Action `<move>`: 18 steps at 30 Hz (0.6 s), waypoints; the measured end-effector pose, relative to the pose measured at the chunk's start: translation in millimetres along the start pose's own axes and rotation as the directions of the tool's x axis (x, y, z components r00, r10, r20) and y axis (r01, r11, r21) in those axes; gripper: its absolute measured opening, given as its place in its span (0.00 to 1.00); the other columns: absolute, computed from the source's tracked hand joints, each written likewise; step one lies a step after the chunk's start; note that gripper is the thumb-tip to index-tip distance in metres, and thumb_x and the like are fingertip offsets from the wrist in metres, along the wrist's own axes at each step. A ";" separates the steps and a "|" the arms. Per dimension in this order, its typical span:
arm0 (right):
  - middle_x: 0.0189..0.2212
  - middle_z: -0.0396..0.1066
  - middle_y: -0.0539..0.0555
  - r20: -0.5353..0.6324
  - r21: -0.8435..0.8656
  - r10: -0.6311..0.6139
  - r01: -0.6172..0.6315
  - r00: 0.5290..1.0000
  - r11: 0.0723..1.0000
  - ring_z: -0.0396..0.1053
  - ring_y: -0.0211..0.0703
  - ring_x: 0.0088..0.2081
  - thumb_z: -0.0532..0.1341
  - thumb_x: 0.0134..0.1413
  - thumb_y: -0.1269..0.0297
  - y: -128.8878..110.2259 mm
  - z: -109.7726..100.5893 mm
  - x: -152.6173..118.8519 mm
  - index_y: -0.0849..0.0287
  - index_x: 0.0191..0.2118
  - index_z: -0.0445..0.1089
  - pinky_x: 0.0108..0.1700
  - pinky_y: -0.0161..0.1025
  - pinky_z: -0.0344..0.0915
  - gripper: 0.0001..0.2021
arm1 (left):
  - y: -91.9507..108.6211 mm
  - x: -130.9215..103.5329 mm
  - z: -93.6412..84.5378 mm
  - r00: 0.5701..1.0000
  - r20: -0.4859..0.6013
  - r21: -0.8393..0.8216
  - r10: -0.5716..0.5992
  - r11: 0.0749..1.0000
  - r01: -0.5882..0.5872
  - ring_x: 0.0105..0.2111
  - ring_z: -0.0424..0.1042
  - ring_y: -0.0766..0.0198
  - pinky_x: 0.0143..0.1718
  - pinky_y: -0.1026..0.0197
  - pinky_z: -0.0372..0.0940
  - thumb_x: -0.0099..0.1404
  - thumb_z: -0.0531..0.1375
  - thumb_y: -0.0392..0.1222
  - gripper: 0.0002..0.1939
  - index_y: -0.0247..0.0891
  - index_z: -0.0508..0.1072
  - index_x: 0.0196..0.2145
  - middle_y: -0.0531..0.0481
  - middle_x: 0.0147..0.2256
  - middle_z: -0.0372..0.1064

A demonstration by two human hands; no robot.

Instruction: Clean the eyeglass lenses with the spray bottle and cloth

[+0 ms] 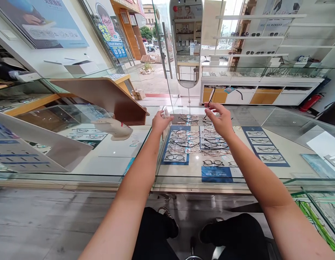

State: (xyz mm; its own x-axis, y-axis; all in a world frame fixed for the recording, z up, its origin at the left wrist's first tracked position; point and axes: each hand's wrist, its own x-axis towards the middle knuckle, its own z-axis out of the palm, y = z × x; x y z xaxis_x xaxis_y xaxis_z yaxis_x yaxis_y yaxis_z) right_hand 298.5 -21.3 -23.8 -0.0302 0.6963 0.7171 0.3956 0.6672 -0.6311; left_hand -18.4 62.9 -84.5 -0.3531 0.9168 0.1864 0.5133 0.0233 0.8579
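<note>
My right hand [220, 118] is raised over the far part of the glass counter, pinching a dark-framed pair of eyeglasses [212, 94] by one side. A blue tag [229, 90] hangs on the glasses, and one temple stretches out to the right. To its left, my left hand [160, 122] is closed around a small whitish bottle [166, 112]; the fingers cover much of it. Below and between my hands, several eyeglasses [175, 157] lie in rows. Some of them rest on blue display cards [167, 161].
A wooden stand [102, 95] and a pale hand-shaped display [114, 128] stand on the left. A blue card with frames [265, 146] lies at right. Beyond the counter are an oval mirror [187, 43], shelves [254, 37] and a red fire extinguisher [310, 103].
</note>
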 end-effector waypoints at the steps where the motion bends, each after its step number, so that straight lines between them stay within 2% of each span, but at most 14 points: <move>1: 0.55 0.86 0.58 0.002 0.002 0.002 -0.002 1.000 1.000 0.81 0.55 0.52 0.65 0.71 0.36 1.1 0.2 0.1 0.48 0.56 0.83 0.58 0.58 0.76 0.24 | -2.4 1.3 2.1 1.000 0.012 0.011 0.015 1.000 -0.015 0.55 0.78 0.40 0.57 0.47 0.67 0.53 0.78 0.52 0.30 0.44 0.75 0.49 0.37 0.54 0.80; 4: 0.55 0.86 0.58 0.010 -0.004 0.009 -0.009 1.000 1.000 0.81 0.55 0.52 0.64 0.71 0.36 4.3 0.2 0.6 0.47 0.56 0.83 0.58 0.58 0.77 0.24 | -8.5 4.5 7.3 0.998 0.026 0.035 0.065 0.997 -0.065 0.48 0.77 0.43 0.51 0.50 0.67 0.53 0.76 0.49 0.20 0.44 0.76 0.40 0.43 0.42 0.81; 7: 0.55 0.86 0.58 0.003 0.011 0.016 -0.017 1.000 1.000 0.82 0.55 0.52 0.65 0.71 0.37 6.2 -1.0 1.6 0.48 0.56 0.83 0.57 0.57 0.77 0.23 | -8.5 5.5 8.9 0.995 0.019 0.019 0.102 0.995 -0.103 0.41 0.75 0.47 0.46 0.52 0.66 0.59 0.73 0.49 0.14 0.44 0.73 0.33 0.46 0.34 0.76; 10: 0.55 0.86 0.58 -0.001 0.018 0.034 -0.034 0.999 0.999 0.82 0.55 0.52 0.65 0.71 0.38 5.5 -2.7 2.9 0.48 0.55 0.83 0.56 0.56 0.77 0.22 | 1.6 4.1 6.5 0.991 -0.023 -0.044 0.135 0.990 -0.136 0.36 0.73 0.53 0.41 0.54 0.65 0.69 0.67 0.54 0.14 0.44 0.70 0.35 0.47 0.34 0.74; 12: 0.55 0.87 0.58 -0.003 0.020 0.055 -0.055 0.998 0.998 0.82 0.55 0.52 0.65 0.71 0.38 3.4 -3.6 3.8 0.48 0.54 0.83 0.56 0.56 0.77 0.22 | 13.8 0.3 4.1 0.991 -0.017 -0.206 0.130 0.970 -0.130 0.32 0.72 0.57 0.36 0.56 0.65 0.70 0.66 0.59 0.17 0.44 0.69 0.37 0.50 0.33 0.73; 15: 0.53 0.87 0.58 -0.011 0.056 0.094 -0.094 0.995 0.994 0.82 0.55 0.51 0.66 0.69 0.38 -0.9 -4.4 4.8 0.49 0.52 0.84 0.55 0.55 0.78 0.22 | 37.0 -12.6 0.6 0.979 0.132 -0.550 0.157 0.833 -0.059 0.31 0.73 0.61 0.31 0.60 0.67 0.61 0.71 0.67 0.27 0.45 0.66 0.38 0.52 0.32 0.71; 18: 0.51 0.88 0.57 -0.002 0.112 0.127 -0.125 0.992 0.986 0.82 0.54 0.50 0.67 0.68 0.38 -3.4 -4.7 5.5 0.49 0.49 0.84 0.54 0.54 0.77 0.21 | 59.3 -31.8 -4.5 0.925 0.297 -0.705 0.236 0.708 0.046 0.34 0.77 0.60 0.33 0.58 0.73 0.51 0.78 0.64 0.35 0.46 0.65 0.43 0.51 0.37 0.75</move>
State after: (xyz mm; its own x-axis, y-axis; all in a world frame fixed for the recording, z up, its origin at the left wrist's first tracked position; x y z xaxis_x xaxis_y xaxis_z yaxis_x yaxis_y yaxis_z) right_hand 301.3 -21.0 -16.2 0.0221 0.7745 0.6322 0.2906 0.6001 -0.7453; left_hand 19.8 33.3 -37.4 0.0272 0.9722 0.2326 -0.2039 -0.2224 0.9534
